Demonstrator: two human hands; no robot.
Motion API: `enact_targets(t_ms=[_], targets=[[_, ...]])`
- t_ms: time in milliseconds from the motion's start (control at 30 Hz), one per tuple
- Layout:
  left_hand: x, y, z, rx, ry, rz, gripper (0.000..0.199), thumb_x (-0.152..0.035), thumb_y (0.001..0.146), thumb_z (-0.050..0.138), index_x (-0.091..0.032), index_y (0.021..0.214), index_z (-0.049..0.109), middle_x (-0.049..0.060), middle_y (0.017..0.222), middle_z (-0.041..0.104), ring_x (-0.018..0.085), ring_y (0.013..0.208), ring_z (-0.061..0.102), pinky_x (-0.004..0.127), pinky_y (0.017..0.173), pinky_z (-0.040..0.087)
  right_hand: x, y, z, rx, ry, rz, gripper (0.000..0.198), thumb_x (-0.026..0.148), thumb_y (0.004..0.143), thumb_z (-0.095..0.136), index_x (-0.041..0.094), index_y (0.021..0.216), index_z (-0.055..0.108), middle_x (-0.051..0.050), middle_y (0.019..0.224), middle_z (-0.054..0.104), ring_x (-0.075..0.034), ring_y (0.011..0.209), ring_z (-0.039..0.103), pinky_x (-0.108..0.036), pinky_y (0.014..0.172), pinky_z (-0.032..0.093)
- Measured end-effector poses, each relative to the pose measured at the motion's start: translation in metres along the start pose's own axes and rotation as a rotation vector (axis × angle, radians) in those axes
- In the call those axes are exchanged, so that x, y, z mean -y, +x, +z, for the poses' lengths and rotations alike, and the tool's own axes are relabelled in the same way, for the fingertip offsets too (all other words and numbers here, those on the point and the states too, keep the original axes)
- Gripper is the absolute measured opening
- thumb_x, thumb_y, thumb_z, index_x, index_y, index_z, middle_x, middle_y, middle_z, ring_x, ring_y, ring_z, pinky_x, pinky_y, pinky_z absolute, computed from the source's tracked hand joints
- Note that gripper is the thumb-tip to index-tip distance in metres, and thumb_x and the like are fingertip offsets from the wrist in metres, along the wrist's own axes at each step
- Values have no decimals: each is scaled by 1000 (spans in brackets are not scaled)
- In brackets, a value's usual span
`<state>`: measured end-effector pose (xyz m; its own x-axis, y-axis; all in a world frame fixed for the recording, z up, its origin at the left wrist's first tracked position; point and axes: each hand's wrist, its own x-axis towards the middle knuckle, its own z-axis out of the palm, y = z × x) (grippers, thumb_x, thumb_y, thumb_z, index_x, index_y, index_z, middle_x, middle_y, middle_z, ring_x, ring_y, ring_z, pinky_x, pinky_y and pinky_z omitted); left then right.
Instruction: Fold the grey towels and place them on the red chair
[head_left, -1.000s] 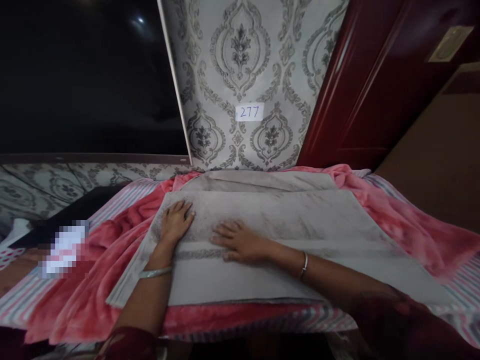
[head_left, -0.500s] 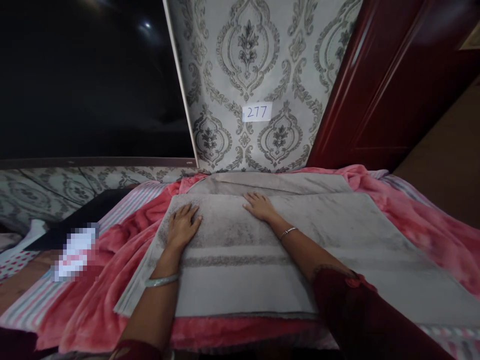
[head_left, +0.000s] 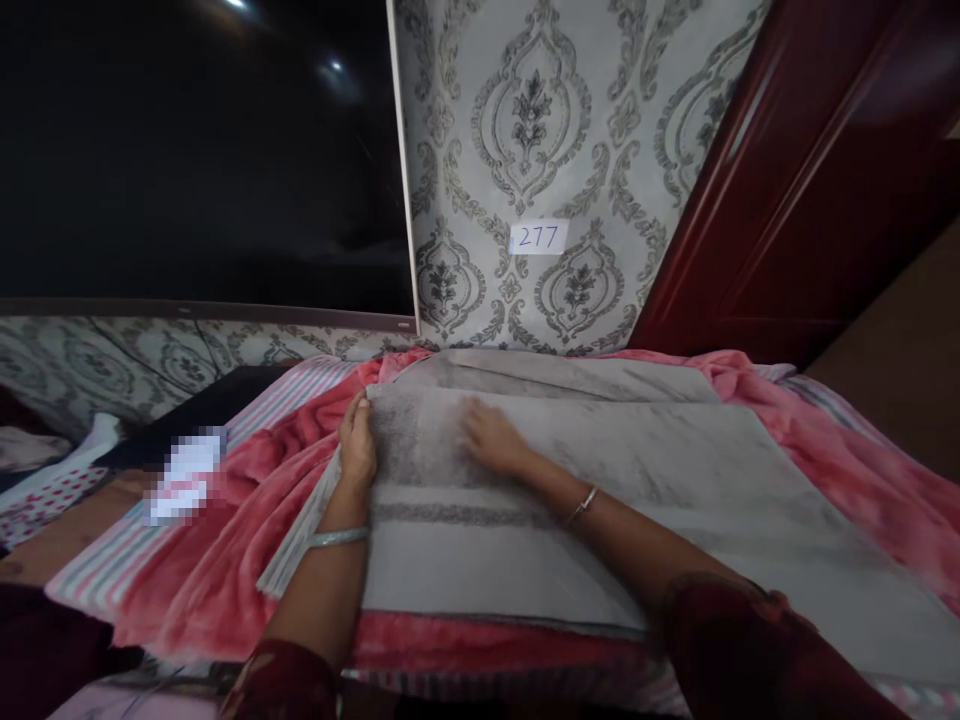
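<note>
A grey plush cloth (head_left: 495, 580), folded in layers with its edges stacked at the left, lies in front of me. My left hand (head_left: 358, 440) is at its far left corner, thumb on the top face and fingers curled round the edge, closed on it. Over the upper middle of the same cloth is my right hand (head_left: 491, 437), low against the surface. Motion smears its fingers, so their pose is unclear. A further grey layer (head_left: 570, 372) shows behind the fold.
Beneath the cloth spreads a pink-red plush blanket (head_left: 247, 520) over a striped sheet (head_left: 97, 570). A large dark screen (head_left: 202, 160) stands at the back left. Patterned wall with a paper marked 277 (head_left: 538, 237) is behind; a dark red wooden door (head_left: 780, 170) is right.
My left hand has gone from lying flat on the cloth to gripping its left edge. The right hand has shifted slightly left over the surface and is now blurred. The view has moved slightly.
</note>
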<state>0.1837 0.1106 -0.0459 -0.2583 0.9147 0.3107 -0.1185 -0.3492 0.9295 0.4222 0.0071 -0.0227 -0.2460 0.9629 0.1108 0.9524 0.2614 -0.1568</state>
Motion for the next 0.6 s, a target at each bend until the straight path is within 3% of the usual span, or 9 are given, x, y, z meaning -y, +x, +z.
enact_targets(t_ms=[100,167,433,600], targets=[[-1,1,0,-75,-113,-76,45,-46,89,52,-17,120,67,14,137,65,26,124,63,45,114,43,39,-8,18,56,31,-385,65,63,102,38,38,162,30,-3,170,19,-30,157,16,-56,125,18],[-2,1,0,-94,-171,-121,45,-48,91,49,-17,118,67,15,137,64,25,122,65,45,112,45,41,-5,23,69,30,-419,66,65,102,35,37,162,31,-2,170,19,-30,157,16,-56,125,16],[-4,11,-13,-44,-243,-198,54,-54,94,37,-19,126,64,17,140,62,24,124,64,43,110,47,-49,40,12,79,-59,191,64,54,105,25,28,164,28,-6,170,22,-27,156,22,-52,124,20],[-17,11,-28,-46,-453,-322,69,-56,95,20,-19,147,49,20,148,56,22,129,61,41,108,49,-60,40,13,81,-62,258,65,52,105,24,25,164,26,-5,170,20,-27,156,19,-52,124,20]])
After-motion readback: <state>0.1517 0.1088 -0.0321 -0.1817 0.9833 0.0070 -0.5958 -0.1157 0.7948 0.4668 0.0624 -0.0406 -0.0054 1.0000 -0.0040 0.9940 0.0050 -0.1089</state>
